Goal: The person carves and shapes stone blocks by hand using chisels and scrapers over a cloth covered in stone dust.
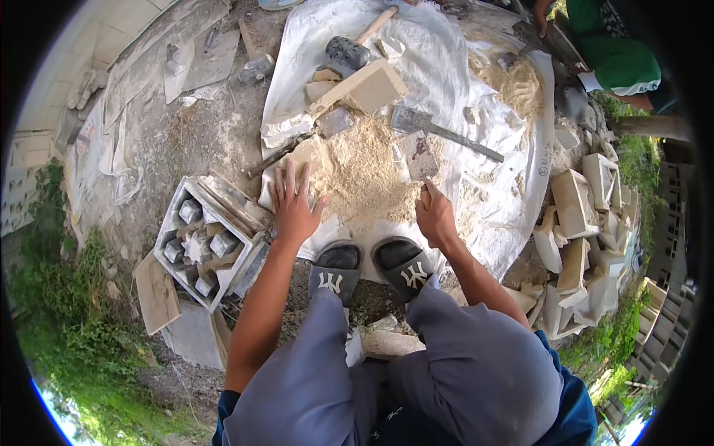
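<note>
My left hand [295, 212] lies with its fingers spread at the left side of a pile of tan sand [364, 167]. Its fingertips rest on a flat, sand-coloured slab [305, 157]. My right hand [435, 214] is closed around the handle of a scraper [421, 156] with a flat, stained blade. That blade points away from me at the pile's right edge. Just beyond lies a flat-bladed metal tool [411, 119] with a long handle. A box-shaped tan block [378, 88] sits behind the sand, near a small metal plate [335, 121].
A white sheet [483, 215] lies under the sand. Farther back are a black-headed mallet [347, 52] and a hammer [256, 68]. A hexagonal mould [201, 241] stands left; tan cast pieces [576, 208] are heaped right. Another person in a green garment [623, 63] is at upper right.
</note>
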Available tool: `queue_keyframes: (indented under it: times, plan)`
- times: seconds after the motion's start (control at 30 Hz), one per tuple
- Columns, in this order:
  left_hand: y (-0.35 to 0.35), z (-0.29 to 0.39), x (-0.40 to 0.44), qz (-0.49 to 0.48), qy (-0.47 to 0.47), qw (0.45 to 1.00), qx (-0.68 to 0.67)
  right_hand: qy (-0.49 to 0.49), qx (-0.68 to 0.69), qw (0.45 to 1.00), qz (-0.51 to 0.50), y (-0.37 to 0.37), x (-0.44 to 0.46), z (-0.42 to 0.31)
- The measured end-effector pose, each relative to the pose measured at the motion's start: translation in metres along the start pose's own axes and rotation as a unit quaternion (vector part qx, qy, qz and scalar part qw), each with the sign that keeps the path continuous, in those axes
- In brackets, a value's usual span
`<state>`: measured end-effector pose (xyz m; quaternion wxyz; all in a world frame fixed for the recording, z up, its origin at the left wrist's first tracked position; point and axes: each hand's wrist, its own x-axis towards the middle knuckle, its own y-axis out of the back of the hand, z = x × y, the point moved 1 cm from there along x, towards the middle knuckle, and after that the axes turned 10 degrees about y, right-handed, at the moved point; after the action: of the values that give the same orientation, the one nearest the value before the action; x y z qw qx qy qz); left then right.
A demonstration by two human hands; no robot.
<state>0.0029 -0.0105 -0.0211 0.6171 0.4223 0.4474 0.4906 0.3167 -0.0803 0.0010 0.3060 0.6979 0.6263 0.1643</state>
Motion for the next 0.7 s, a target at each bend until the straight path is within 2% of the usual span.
queue_keyframes:
  times: [0.03,0.07,0.1,0.17,0.2,0.3,0.4,0.5,0.57,0.63,0.7]
  plan:
    - [0.0,0.0,0.0,-0.006,0.007,1.0,0.002,0.048,-0.023,0.998,0.019,-0.008,0.0,-0.003]
    - [0.0,0.001,-0.001,-0.005,0.01,1.0,0.001,0.024,0.019,0.999,-0.022,-0.012,-0.003,-0.003]
    - [-0.002,0.0,-0.001,0.005,0.003,1.0,-0.006,0.058,0.015,0.998,-0.014,-0.019,-0.001,-0.012]
    - [-0.004,-0.003,-0.001,0.018,0.0,1.0,-0.011,0.078,0.024,0.99,-0.113,-0.019,-0.002,-0.024]
    - [-0.003,-0.002,-0.001,0.015,0.002,1.0,-0.011,0.081,0.025,0.99,-0.116,-0.018,-0.002,-0.028]
    - [-0.002,-0.003,-0.001,0.012,0.004,1.0,-0.013,0.134,-0.044,0.977,-0.159,-0.013,0.001,-0.039]
    - [-0.005,-0.004,-0.002,0.028,-0.012,0.999,-0.03,0.121,-0.117,0.984,-0.061,0.01,0.017,-0.033]
    - [0.004,0.007,-0.002,0.032,0.003,0.999,-0.013,0.169,-0.081,0.982,0.03,0.022,0.029,-0.018]
    - [0.008,0.02,-0.002,0.067,-0.102,0.992,-0.014,0.137,-0.06,0.989,0.005,0.028,0.03,-0.012]
    - [0.001,0.038,0.001,0.062,-0.132,0.989,-0.033,0.101,-0.039,0.994,-0.031,0.034,0.024,-0.011]
    - [-0.009,0.06,0.009,-0.012,-0.206,0.976,-0.076,0.091,-0.009,0.995,-0.046,0.034,0.019,-0.011]
